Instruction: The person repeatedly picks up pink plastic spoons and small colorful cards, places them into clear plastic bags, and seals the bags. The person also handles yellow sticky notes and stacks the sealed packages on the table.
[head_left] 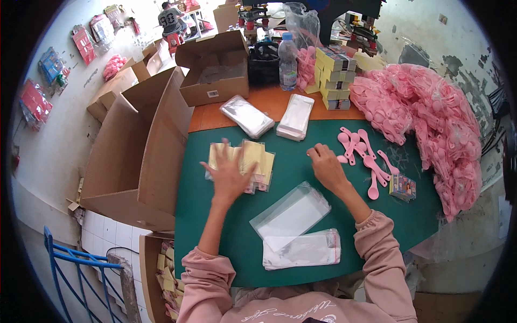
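- Across the middle, a table [210, 258] with a green top and an orange strip along its far side.
- Left of it, a tall open cardboard box [161, 140].
- At the far right, a big heap of bagged pink spoons [439, 107], partly over the table edge.
- On the orange strip, a lower open cardboard box [229, 94].
- Farther right there, a stack of yellow-sided blocks [336, 81].
- Nearest the body, a pile of clear sleeves [312, 250], with one loose clear sleeve [293, 210] slanting over its upper edge.
- Left of centre on the green, overlapping clear packets with yellow cards [252, 157].
- Over these packets, left hand [229, 175], released, fingers spread wide, palm down.
- Near the loose spoons, right hand [326, 166], fingers bent inward; cannot tell about any hold.
- Right of the spoons, at the near end, a small stack of printed cards [401, 187].
- Right of the right hand, loose pink spoons [372, 192], scattered and partly overlapping.
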The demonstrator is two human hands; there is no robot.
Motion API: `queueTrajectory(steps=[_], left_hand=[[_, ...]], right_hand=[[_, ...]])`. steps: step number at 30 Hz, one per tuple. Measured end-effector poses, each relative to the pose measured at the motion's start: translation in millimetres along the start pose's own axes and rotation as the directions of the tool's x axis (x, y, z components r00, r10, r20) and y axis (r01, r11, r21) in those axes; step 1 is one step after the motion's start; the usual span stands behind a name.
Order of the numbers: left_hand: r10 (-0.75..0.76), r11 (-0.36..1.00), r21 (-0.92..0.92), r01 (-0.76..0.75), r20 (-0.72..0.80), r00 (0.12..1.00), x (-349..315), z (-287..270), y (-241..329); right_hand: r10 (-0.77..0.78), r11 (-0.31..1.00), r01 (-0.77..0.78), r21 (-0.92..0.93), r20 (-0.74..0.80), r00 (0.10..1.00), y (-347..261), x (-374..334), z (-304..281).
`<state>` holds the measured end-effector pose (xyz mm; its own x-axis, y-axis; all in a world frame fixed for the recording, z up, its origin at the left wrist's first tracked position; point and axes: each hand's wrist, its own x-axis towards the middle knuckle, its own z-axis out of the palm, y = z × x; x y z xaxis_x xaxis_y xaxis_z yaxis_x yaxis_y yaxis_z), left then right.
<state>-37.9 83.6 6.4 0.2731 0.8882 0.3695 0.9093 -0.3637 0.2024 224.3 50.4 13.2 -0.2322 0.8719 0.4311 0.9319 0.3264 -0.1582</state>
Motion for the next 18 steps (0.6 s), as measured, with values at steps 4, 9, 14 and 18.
queueTrajectory(steps=[4, 9, 14, 18], left_hand=[[-0.478, 0.849, -0.147, 0.508, 0.198, 0.856, 24, -21, -35], [-0.444, 0.749, -0.376, 0.545, 0.325, 0.835, 22, 7, -33], [-0.069, 0.201, -0.804, 0.559, 0.558, 0.827, 12, -23, -18], [-0.060, 0.015, -0.815, 0.580, 0.578, 0.814, -11, -30, -17]], right_hand=[[0.049, 0.895, -0.125, 0.428, 0.184, 0.982, -38, 20, -13], [0.117, 0.850, -0.285, 0.444, 0.368, 0.922, -81, 42, 36], [0.109, 0.757, -0.273, 0.593, 0.298, 0.948, -102, 42, 42], [-0.036, 0.734, -0.124, 0.668, 0.221, 0.975, -112, 44, 27]])
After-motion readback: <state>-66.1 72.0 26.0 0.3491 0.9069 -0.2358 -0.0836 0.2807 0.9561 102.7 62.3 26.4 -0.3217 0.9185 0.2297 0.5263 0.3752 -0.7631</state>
